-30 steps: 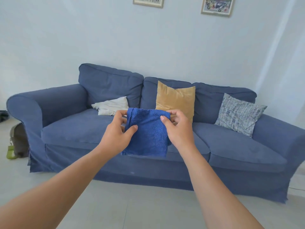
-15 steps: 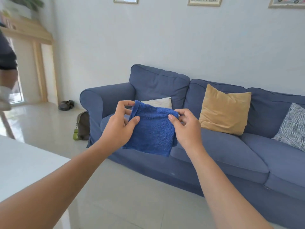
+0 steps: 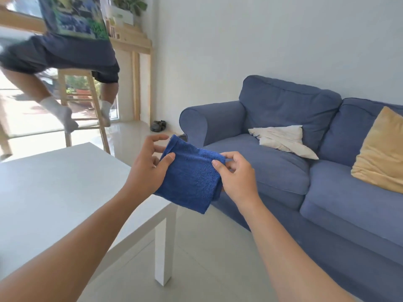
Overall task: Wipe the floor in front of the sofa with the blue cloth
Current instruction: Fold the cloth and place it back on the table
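At far left a second person (image 3: 65,40) in a printed shirt, dark shorts and white socks sits blurred on a tall pale wooden stool (image 3: 87,110) before a bright window. Nearer, a plain white square-legged low table (image 3: 54,192) fills the left foreground, its near corner leg standing on the pale glossy tiled floor (image 3: 207,269). Above the table's right edge the left hand (image 3: 148,168) pinches the left edge of the folded deep-blue terry cloth (image 3: 192,177), thumb on the near face and fingers spread behind it. The cloth hangs in the air between both hands, well above the floor, tilted with its lower corner drooping. The right hand (image 3: 237,177) clasps the cloth's right edge, thumb in front and fingers curled behind. Farther right, the blue fabric sofa (image 3: 283,171) stands against the white wall, with a crumpled cream cushion (image 3: 283,140) on its left seat and a mustard-yellow cushion (image 3: 379,153) leaning on the backrest at far right
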